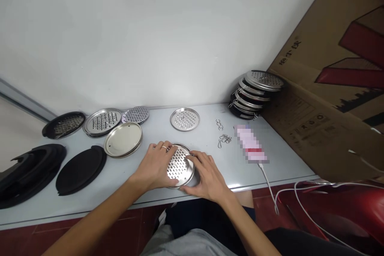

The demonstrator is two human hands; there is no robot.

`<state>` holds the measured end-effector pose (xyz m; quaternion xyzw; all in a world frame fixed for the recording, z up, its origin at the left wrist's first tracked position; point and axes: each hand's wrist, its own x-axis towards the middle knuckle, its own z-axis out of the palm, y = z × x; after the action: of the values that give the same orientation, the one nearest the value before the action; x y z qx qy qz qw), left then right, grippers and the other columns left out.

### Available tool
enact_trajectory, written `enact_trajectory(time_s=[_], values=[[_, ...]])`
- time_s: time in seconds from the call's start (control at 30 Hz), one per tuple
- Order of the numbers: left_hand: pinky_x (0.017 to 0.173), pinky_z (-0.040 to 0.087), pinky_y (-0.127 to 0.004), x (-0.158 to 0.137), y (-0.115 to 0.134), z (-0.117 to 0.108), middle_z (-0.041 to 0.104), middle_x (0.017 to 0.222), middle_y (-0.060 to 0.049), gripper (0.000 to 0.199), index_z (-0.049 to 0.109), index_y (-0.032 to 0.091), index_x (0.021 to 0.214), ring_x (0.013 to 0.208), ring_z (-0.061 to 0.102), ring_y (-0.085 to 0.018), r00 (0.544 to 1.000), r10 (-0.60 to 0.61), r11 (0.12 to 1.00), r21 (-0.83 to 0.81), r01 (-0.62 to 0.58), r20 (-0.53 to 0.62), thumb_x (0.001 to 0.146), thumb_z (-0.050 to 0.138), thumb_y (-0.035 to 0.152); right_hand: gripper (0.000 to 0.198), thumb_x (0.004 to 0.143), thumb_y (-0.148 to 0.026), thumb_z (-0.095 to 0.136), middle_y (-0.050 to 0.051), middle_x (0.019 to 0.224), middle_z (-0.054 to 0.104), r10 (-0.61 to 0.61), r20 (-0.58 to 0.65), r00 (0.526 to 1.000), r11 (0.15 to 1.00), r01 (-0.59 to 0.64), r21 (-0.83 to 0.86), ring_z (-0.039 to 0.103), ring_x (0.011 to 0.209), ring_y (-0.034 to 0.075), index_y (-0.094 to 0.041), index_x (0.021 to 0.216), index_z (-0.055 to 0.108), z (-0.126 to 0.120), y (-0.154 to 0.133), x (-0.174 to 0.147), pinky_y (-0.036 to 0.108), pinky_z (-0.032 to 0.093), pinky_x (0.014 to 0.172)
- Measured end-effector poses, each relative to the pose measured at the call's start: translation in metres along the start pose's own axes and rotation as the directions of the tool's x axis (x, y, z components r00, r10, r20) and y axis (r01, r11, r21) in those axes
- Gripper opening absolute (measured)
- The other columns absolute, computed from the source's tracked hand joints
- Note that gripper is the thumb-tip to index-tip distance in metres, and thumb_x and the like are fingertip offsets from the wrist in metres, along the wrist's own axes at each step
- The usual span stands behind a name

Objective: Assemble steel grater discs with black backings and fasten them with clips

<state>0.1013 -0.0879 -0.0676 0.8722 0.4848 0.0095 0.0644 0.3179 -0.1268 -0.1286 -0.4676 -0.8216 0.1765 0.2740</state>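
Note:
A round metal grater plate point(179, 166) with rows of slots lies near the table's front edge, between my two hands. My left hand point(156, 165) curls around its left side, thumb at the near rim and fingers over the far edge; a ring is on one finger. My right hand point(207, 177) grips the right side, with fingertips on the upper face and thumb low at the near edge. Both palms hide parts of the rim. Beyond them, a grater disc in a metal ring point(185, 119) lies flat on the table.
On the left are plain metal discs point(123, 139), black round holders point(81, 170), and more grater discs point(105, 121). At right stand a stack of assembled graters point(258, 88), small wire clips point(225, 139), a blurred pink phone-like object point(250, 144) with a white cable point(268, 182), and a cardboard box point(306, 120).

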Motion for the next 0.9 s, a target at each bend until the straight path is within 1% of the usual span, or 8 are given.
enact_trajectory(time_s=[0.13,0.3,0.43,0.57,0.7,0.77,0.83,0.9], values=[[0.097,0.041,-0.051,0.000,-0.001,0.004,0.060,0.130,-0.014,0.089,0.055,0.023,0.133,0.116,0.055,-0.037,1.000,0.020,0.998,-0.059,-0.019,0.014,0.055,0.083,0.055,0.080,0.066,-0.046,0.087,0.016,0.133,0.059,0.008,0.002,1.000,1.000,-0.008,0.010,0.055,0.121,0.036,-0.021,0.133,0.052,-0.002,-0.002,0.001,0.051,0.044,0.101],[0.096,0.042,-0.051,0.002,-0.001,0.003,0.061,0.128,-0.013,0.091,0.056,0.023,0.134,0.115,0.056,-0.038,1.000,0.022,0.998,-0.059,-0.021,0.021,0.055,0.085,0.056,0.077,0.065,-0.046,0.088,0.013,0.125,0.063,0.014,0.011,1.000,1.000,-0.014,0.015,0.058,0.114,0.034,-0.020,0.130,0.055,-0.003,-0.004,0.003,0.049,0.045,0.097],[0.099,0.042,-0.049,0.003,-0.004,0.002,0.062,0.132,-0.012,0.092,0.056,0.025,0.136,0.117,0.056,-0.036,0.997,0.056,0.992,-0.116,-0.050,0.045,0.055,0.086,0.056,0.083,0.062,-0.049,0.091,0.013,0.127,0.062,0.024,0.020,1.000,1.000,-0.024,0.016,0.057,0.114,0.034,-0.020,0.131,0.055,-0.003,-0.003,0.003,0.049,0.045,0.097],[0.104,0.041,-0.048,0.002,-0.007,0.004,0.062,0.137,-0.009,0.090,0.055,0.026,0.137,0.123,0.054,-0.035,0.997,0.060,0.980,-0.192,-0.052,0.037,0.058,0.087,0.054,0.088,0.058,-0.052,0.093,0.015,0.134,0.060,0.030,0.017,0.999,1.000,-0.030,0.007,0.055,0.117,0.035,-0.019,0.132,0.056,-0.002,-0.002,0.003,0.051,0.045,0.100],[0.106,0.041,-0.048,0.000,-0.011,0.005,0.063,0.138,-0.006,0.089,0.052,0.029,0.139,0.127,0.052,-0.035,0.995,0.085,0.959,-0.274,-0.070,0.044,0.061,0.087,0.052,0.083,0.058,-0.053,0.092,0.014,0.136,0.061,0.023,0.021,1.000,1.000,-0.023,0.000,0.055,0.116,0.035,-0.020,0.127,0.060,-0.002,-0.002,0.004,0.052,0.045,0.099],[0.109,0.039,-0.048,-0.002,-0.015,0.005,0.059,0.144,-0.006,0.091,0.048,0.030,0.143,0.131,0.051,-0.034,0.994,0.097,0.945,-0.318,-0.077,0.047,0.064,0.085,0.051,0.078,0.060,-0.053,0.091,0.014,0.134,0.062,0.027,0.028,0.999,1.000,-0.027,-0.010,0.054,0.116,0.035,-0.020,0.125,0.062,-0.002,-0.002,0.004,0.053,0.045,0.098],[0.113,0.037,-0.048,-0.006,-0.021,0.006,0.053,0.150,-0.006,0.091,0.044,0.031,0.147,0.134,0.049,-0.033,0.997,0.078,0.935,-0.347,-0.069,0.013,0.067,0.084,0.051,0.076,0.060,-0.053,0.090,0.013,0.133,0.063,0.031,0.035,0.999,0.999,-0.031,-0.020,0.054,0.116,0.036,-0.021,0.123,0.063,-0.003,-0.002,0.004,0.054,0.044,0.098],[0.113,0.038,-0.048,-0.012,-0.029,0.006,0.052,0.149,-0.008,0.086,0.045,0.029,0.146,0.133,0.050,-0.033,0.998,0.022,0.938,-0.344,-0.038,-0.051,0.070,0.081,0.050,0.076,0.058,-0.054,0.091,0.014,0.133,0.064,0.031,0.036,0.999,0.999,-0.030,-0.024,0.054,0.116,0.037,-0.021,0.122,0.064,-0.003,-0.003,0.005,0.055,0.043,0.098]])
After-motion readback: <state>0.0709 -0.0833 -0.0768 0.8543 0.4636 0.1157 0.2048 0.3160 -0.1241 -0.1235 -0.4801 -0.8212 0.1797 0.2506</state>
